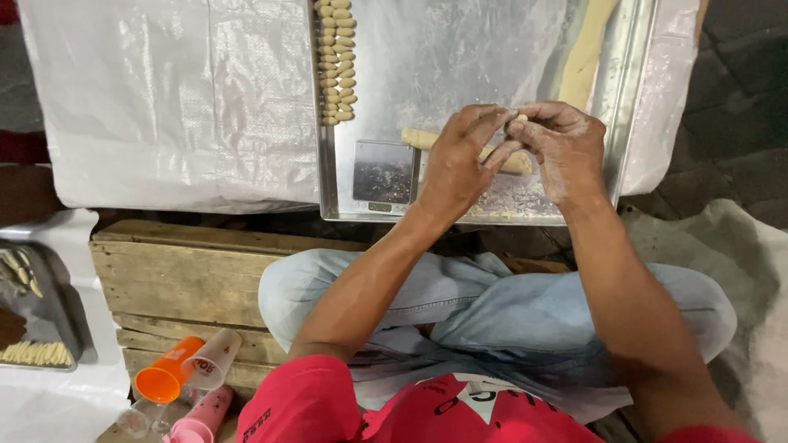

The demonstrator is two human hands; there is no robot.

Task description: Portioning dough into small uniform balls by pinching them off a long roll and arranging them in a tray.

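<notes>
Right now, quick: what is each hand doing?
Left hand: fingers pinched on a small dough piece.
Right hand: pinched on the same piece, above the dough roll.

Bright overhead glare (dim, soft edges)

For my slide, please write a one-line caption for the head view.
Floured left hand and right hand pinch a small dough piece above a dough roll on a metal tray.

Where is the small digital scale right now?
The small digital scale sits in the metal tray's near-left corner, just left of the left hand and below the rows of shaped dough pieces.
</notes>
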